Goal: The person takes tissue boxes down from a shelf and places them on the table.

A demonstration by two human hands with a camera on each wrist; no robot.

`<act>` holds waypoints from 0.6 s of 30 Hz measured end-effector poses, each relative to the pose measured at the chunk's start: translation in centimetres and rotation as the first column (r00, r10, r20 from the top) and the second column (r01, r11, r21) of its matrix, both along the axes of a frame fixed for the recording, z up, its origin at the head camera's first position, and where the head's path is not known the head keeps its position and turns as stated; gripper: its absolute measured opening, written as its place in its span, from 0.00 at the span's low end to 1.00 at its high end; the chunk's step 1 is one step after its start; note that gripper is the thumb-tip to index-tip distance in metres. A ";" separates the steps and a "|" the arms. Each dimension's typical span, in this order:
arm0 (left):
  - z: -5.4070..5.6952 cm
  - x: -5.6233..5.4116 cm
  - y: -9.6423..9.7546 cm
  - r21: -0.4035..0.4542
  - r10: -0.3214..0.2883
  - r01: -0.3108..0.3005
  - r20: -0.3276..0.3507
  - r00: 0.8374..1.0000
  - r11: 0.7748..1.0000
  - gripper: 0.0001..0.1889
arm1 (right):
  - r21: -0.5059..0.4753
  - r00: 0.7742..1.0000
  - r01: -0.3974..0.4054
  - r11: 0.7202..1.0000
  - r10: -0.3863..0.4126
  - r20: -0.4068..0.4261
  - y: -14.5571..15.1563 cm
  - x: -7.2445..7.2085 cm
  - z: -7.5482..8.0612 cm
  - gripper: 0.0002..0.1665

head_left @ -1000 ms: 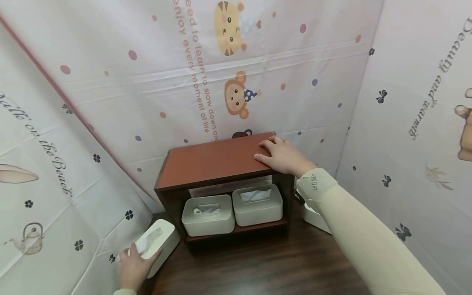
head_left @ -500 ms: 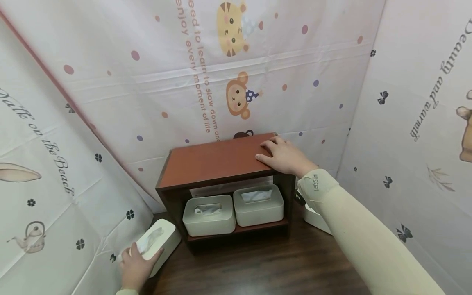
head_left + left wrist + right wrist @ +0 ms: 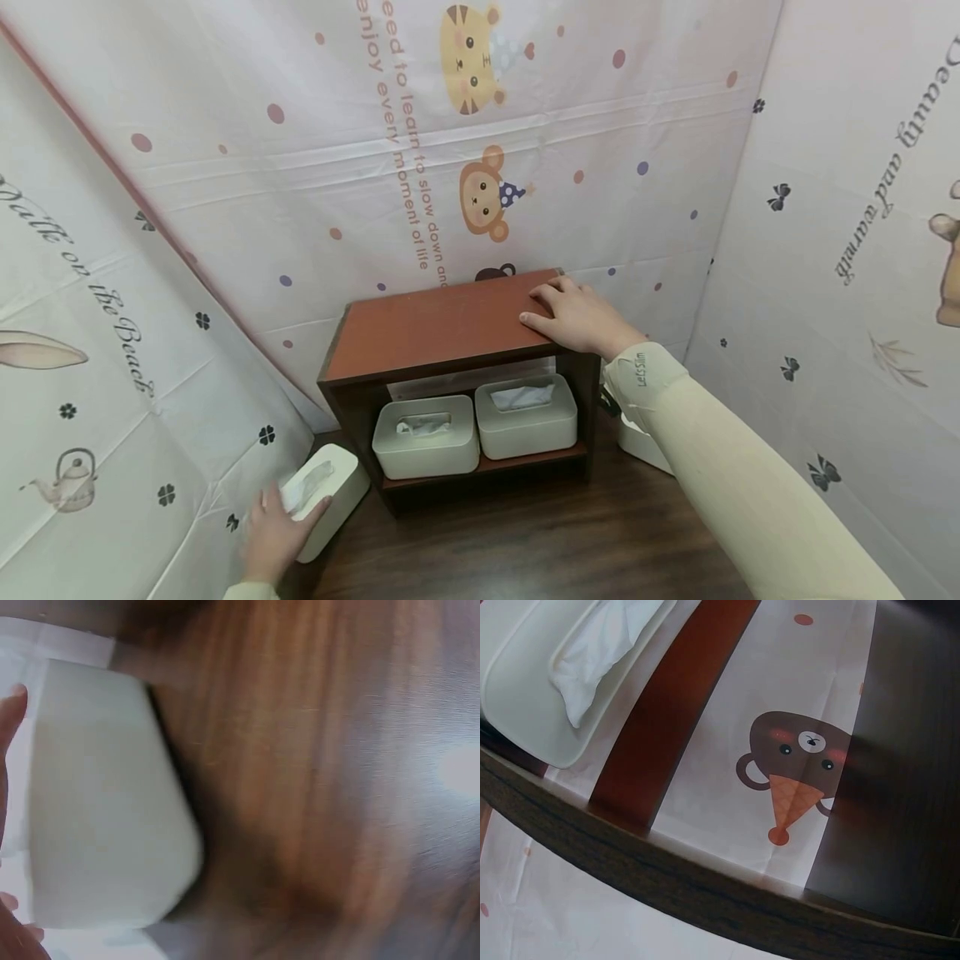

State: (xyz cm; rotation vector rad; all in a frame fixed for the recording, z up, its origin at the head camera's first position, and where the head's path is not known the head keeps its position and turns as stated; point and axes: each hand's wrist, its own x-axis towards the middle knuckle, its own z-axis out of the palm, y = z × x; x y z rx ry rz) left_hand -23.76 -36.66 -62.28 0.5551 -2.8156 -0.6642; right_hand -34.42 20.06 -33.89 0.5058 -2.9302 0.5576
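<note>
A white tissue box (image 3: 336,510) stands slantwise on the table, left of a small shelf unit (image 3: 435,333). My left hand (image 3: 272,537) lies over this box's near end, thumb and fingers spread loosely across its top. In the left wrist view, the fingertips (image 3: 10,709) show at the left edge beside the blurred box. On the reddish-brown top of the shelf unit, near its right end, rests my right hand (image 3: 585,321) with relaxed fingers. Inside the unit, two more tissue boxes (image 3: 427,454) (image 3: 528,433) sit side by side, tissue showing in their slots.
Another white box (image 3: 643,450) is partly hidden behind my right sleeve, right of the unit, near a dark object (image 3: 609,402). Printed cloth walls (image 3: 225,208) enclose the dark wooden table (image 3: 480,546) at the back and sides.
My left hand has shifted slightly left, its fingers loosening over the tissue box. The right hand stays on the shelf top. The boxes stay in place.
</note>
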 end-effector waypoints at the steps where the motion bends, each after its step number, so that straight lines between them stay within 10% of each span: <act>1: 0.7 -0.1 -0.1 -0.005 -0.012 0.012 0.010 1.000 1.000 0.65 | 0.000 1.000 -0.001 1.000 0.001 0.001 0.0 0.0 0.0 0.44; 9: 9.4 -2.0 0.9 -0.010 -0.184 0.185 -0.169 0.968 0.983 0.48 | -0.006 1.000 0.000 1.000 0.000 -0.006 0.2 0.0 -0.2 0.43; 18: 19.6 -4.5 4.9 -0.077 -0.384 0.386 -0.392 0.836 0.919 0.37 | -0.011 1.000 0.012 1.000 -0.012 0.001 0.0 0.1 -0.2 0.43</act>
